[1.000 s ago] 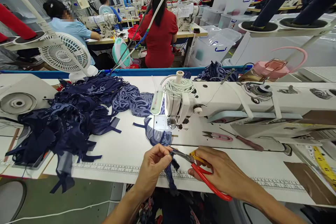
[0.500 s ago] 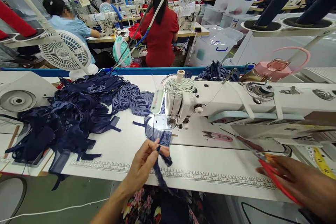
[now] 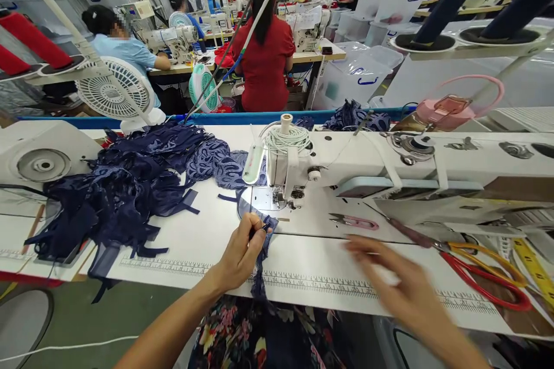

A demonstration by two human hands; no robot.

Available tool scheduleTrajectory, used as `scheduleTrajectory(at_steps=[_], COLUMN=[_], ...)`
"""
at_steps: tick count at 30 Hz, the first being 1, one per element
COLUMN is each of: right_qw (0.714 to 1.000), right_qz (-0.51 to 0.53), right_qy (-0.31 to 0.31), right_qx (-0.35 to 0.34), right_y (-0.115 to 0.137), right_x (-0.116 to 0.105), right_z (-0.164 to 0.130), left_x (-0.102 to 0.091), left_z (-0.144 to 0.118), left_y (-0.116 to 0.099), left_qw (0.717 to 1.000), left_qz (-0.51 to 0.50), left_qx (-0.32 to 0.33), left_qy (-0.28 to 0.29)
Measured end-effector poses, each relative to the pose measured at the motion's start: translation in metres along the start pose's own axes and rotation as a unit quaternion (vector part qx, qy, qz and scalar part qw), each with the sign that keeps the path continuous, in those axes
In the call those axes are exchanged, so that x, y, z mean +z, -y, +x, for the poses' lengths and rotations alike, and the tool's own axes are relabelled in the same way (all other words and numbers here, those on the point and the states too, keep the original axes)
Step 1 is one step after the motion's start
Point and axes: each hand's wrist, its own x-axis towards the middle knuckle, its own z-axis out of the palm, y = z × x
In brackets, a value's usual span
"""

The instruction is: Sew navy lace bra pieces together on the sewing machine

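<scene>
My left hand point(image 3: 247, 251) pinches a navy lace fabric piece point(image 3: 270, 225) just in front of the sewing machine's needle area point(image 3: 283, 199). A narrow lace strip point(image 3: 259, 277) hangs from that hand over the table's front edge. Blurred by motion, my right hand point(image 3: 396, 279) hovers over the front of the table with fingers stretched out and nothing seen in them. To its right lie scissors point(image 3: 485, 274) with one red and one orange handle loop. Pink thread snips point(image 3: 354, 221) rest flat behind the right hand.
A heap of navy fabric pieces point(image 3: 130, 184) covers the left of the table, with patterned lace point(image 3: 219, 164) beside it. A printed ruler point(image 3: 329, 288) runs along the front edge. A yellow tape measure point(image 3: 534, 271) lies far right. Two people sit at machines beyond a white fan point(image 3: 115, 89).
My right hand has let go of the scissors, now lying on the table, and moved left. My left hand has shifted slightly up and left with the fabric.
</scene>
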Motion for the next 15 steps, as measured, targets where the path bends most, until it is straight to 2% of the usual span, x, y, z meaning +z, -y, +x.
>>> scheduleTrajectory(at_steps=[1,2,3,5,6,7,8,11,13,15], right_qw=[0.983,0.942,0.892,0.806,0.782,0.774,0.782,0.851,0.892,0.924], right_qz=[0.141,0.259,0.358,0.475,0.496,0.496,0.48,0.362,0.26,0.177], right_qy=[0.116,0.212,0.274,0.352,0.373,0.383,0.382,0.363,0.356,0.332], right_qx=[-0.006,-0.021,-0.03,0.028,0.059,0.088,0.107,0.114,0.098,0.071], right_y=[0.024,0.046,0.065,0.088,0.091,0.088,0.082,0.055,0.042,0.036], right_x=[0.025,0.048,0.067,0.087,0.088,0.083,0.074,0.031,0.0,-0.026], right_z=[0.004,0.01,0.016,0.028,0.033,0.038,0.044,0.061,0.072,0.08], left_x=[0.0,-0.002,-0.007,-0.025,-0.038,-0.052,-0.067,-0.107,-0.124,-0.134], left_z=[0.003,0.006,0.009,0.013,0.013,0.011,0.008,-0.005,-0.009,-0.007], left_y=[-0.001,-0.003,-0.004,-0.007,-0.008,-0.008,-0.007,0.0,0.006,0.009], left_qw=[1.0,0.998,0.994,0.981,0.97,0.957,0.942,0.9,0.868,0.832], left_qz=[0.026,0.056,0.087,0.154,0.19,0.23,0.27,0.388,0.455,0.515], left_qx=[0.012,0.022,0.028,0.023,0.013,0.002,-0.009,-0.006,0.038,0.11], left_qy=[0.011,0.029,0.054,0.117,0.149,0.176,0.197,0.197,0.194,0.177])
